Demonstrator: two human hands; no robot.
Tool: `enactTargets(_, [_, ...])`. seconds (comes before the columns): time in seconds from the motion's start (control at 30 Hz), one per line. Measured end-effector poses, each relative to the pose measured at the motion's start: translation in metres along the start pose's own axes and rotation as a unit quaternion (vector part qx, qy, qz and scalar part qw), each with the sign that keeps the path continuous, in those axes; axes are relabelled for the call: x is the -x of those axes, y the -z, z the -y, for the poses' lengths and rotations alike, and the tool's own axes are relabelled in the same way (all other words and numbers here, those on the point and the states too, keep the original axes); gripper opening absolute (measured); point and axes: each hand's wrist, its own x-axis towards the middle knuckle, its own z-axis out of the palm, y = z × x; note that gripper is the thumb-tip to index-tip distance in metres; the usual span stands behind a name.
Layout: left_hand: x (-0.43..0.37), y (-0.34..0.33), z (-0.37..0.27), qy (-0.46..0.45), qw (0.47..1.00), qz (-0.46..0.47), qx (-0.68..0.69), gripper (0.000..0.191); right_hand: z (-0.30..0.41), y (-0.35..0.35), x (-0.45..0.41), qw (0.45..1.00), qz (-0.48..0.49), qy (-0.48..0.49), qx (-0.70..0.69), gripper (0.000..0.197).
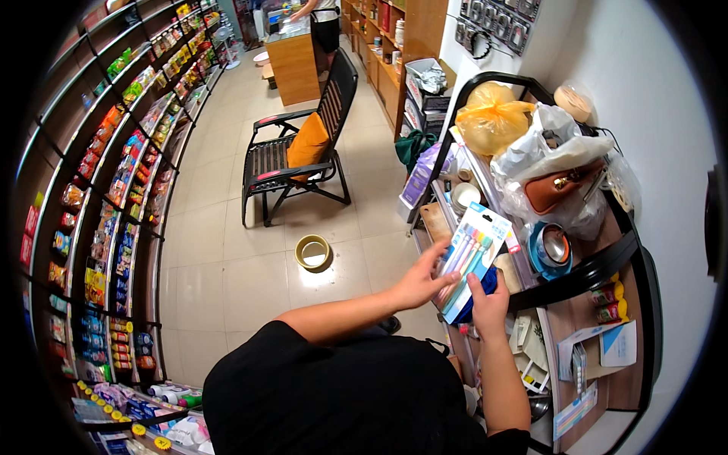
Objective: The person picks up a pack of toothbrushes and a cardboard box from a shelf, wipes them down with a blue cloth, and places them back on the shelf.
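Observation:
A blister pack of toothbrushes (473, 256) with pastel handles and a white and blue card is held tilted in front of the right-hand shelf. My left hand (422, 278) grips its left edge, thumb on the front. At the lower right edge, my right hand (490, 298) pinches the pack. Dark blue cloth (488, 282) shows behind the pack beside my right fingers; whether I hold it too is hidden. On a lower shelf at right lie an open white and blue carton (617, 344) and another flat pack of toothbrushes (575, 410).
Bags, a brown leather handbag (560, 185) and nested bowls (550, 244) crowd the shelf top (617, 267). A yellow-rimmed basin (312, 253) sits on the tiled floor near a black folding chair (301, 142). Snack shelves (108, 210) line the left. A person (325, 25) stands behind the counter (293, 71).

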Motion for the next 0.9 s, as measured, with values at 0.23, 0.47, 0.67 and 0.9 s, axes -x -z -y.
enactTargets(0.23, [-0.007, -0.015, 0.004, 0.045, 0.969, 0.069, 0.233, 0.082, 0.008, -0.023, 0.014, 0.988, 0.053, 0.091, 0.11, 0.041])
enactTargets(0.47, [-0.012, -0.004, 0.019, 0.162, 0.866, 0.074, 0.468, 0.079, 0.019, -0.036, 0.028, 0.951, 0.077, 0.184, 0.237, 0.054])
enactTargets(0.67, [-0.006, -0.006, -0.011, 0.103, 0.85, 0.082, 0.511, 0.089, 0.018, -0.051, 0.029, 0.844, 0.105, 0.376, 0.368, 0.058])
enactTargets(0.9, [0.001, -0.006, 0.002, 0.114, 0.851, 0.055, 0.51, 0.089, 0.025, -0.052, -0.002, 0.82, 0.037, 0.409, 0.399, 0.055])
